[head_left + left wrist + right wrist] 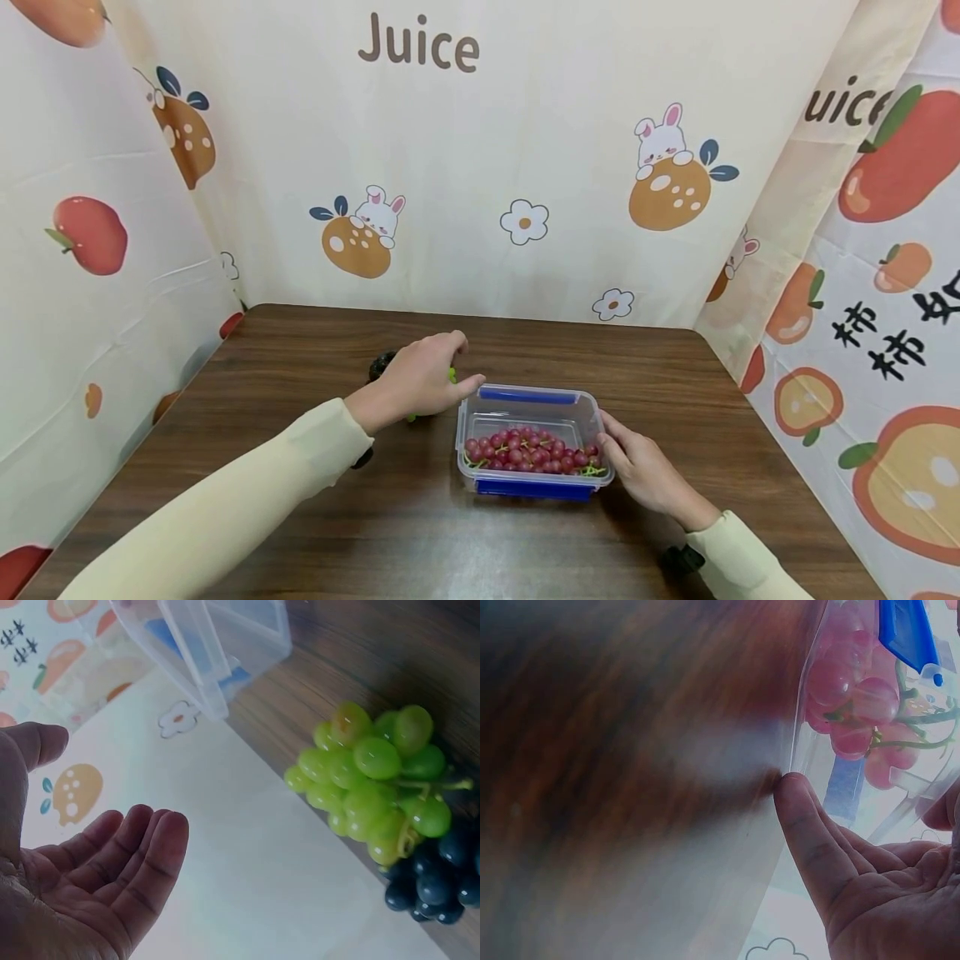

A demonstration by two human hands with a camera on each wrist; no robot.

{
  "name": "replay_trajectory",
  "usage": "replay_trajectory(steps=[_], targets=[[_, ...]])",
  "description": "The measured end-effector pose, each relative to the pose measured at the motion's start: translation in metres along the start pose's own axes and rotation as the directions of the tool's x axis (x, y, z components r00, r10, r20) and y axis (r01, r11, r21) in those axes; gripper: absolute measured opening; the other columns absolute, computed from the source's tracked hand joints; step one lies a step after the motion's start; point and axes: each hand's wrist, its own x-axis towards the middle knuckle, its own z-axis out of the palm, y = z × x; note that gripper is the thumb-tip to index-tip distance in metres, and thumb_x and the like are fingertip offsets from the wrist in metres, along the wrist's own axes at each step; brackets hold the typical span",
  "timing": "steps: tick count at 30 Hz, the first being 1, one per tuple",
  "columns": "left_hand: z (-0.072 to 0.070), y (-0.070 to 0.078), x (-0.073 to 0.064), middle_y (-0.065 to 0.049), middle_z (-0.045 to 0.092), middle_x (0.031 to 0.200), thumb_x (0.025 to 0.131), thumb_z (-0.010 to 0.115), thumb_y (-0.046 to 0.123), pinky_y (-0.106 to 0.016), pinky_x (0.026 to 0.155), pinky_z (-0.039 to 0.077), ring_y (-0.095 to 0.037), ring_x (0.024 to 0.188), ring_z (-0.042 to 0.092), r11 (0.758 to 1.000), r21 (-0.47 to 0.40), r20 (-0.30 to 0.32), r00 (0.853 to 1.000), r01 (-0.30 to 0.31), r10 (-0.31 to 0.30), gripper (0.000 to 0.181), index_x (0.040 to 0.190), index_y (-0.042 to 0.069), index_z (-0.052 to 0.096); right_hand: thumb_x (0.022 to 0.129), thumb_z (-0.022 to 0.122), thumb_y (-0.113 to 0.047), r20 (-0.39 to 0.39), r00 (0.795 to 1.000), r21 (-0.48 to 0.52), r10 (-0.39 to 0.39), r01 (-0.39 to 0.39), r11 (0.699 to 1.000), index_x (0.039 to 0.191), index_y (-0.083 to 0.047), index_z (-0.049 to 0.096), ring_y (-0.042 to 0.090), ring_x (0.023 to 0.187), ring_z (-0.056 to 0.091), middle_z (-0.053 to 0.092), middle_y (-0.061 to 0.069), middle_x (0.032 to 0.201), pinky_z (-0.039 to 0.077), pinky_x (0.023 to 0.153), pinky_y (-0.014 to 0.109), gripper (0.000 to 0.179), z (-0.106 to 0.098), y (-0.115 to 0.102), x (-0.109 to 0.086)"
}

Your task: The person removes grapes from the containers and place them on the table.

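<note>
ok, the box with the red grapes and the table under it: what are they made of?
Container: looks like clear, glossy rigid plastic; the red grapes show through its walls, and it has opaque blue clips. Table: dark brown wood grain with a smooth sheen; solid wood or laminate, cannot tell.

A dark wood-grain desk [525,542] fills the lower view, boxed in on three sides by cream cloth walls [525,125]. The cloth carries printed oranges, rabbits, small flowers and the word "Juice" [418,43]. Soft, even light falls across the desk.
</note>
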Motion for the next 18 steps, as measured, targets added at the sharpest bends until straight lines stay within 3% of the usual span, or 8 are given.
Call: replay_trajectory(steps=[5,13,18], targets=[[0.004,0.01,0.002,-0.005,0.068,0.109,0.093,0.073,0.048,-0.038,0.079,0.056,-0.016,0.087,0.064,1.0,0.007,0.035,0.999,-0.027,0.027,0.047,0.118,0.01,0.063,0.111,0.045,-0.022,0.01,1.0,0.008,0.008,-0.008,1.0,0.156,-0.001,0.039,0.008,0.072,0.056,0.06,-0.005,0.079,0.044,0.064,0.027,0.05,0.0,0.001,0.0],[0.013,0.026,0.006,-0.003,0.069,0.105,0.095,0.07,0.049,-0.034,0.077,0.055,-0.013,0.084,0.063,0.994,0.042,0.085,0.992,-0.097,0.094,0.045,0.117,0.01,0.065,0.111,0.046,-0.022,0.005,1.0,0.007,0.02,-0.02,1.0,0.156,-0.003,0.039,0.008,0.076,0.058,0.067,-0.002,0.089,0.046,0.067,0.028,0.05,0.001,0.001,0.0],[0.018,0.035,0.01,-0.004,0.07,0.108,0.096,0.07,0.046,-0.035,0.081,0.057,-0.015,0.091,0.066,0.99,0.051,0.115,0.986,-0.129,0.122,0.045,0.12,0.008,0.065,0.111,0.045,-0.023,0.005,1.0,0.01,0.025,-0.025,1.0,0.156,-0.003,0.039,0.008,0.075,0.058,0.067,-0.002,0.089,0.045,0.066,0.027,0.05,0.001,0.001,0.0]])
